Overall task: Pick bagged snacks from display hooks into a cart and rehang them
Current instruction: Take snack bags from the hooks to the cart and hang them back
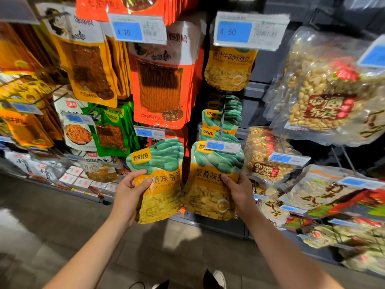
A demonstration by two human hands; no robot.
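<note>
left hand [130, 189] grips loose bag [158, 180], thumb on front | right hand [237, 191] grips hung bag [210, 184] at its 3 o'clock edge | tip: aim loose bag's hole [155, 147], at its 12 o'clock, onto hook; slide slowly | hook hidden behind price tag [223, 146]

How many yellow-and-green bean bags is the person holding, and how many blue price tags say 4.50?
Yellow-and-green bean bags held: 2, one in the left hand (left bag) and one in the right hand (right bag)
Price tags reading 4.50: 2 (upper tag, lower tag)
Total: 4
</note>
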